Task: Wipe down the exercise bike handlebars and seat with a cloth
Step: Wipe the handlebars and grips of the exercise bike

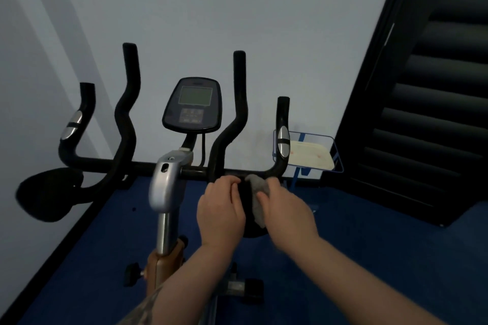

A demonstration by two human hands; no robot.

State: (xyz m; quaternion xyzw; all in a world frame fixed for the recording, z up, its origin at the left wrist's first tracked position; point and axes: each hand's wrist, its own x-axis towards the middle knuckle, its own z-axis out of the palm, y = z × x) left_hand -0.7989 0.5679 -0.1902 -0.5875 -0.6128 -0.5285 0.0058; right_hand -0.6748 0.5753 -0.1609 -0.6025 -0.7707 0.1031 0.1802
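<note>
The exercise bike's black handlebars spread across the middle, with four upright grips and a console between them. A black right arm pad lies under my hands. My left hand grips the pad's left edge, fingers curled over it. My right hand holds a grey cloth against the pad's top, just below the crossbar. Most of the pad and part of the cloth are hidden by my hands. The seat is out of view.
A matching black arm pad sticks out at the left. The silver stem drops to the bike frame. A blue wire rack with a pale tray stands by the wall at right, beside dark louvred shutters. The floor is blue.
</note>
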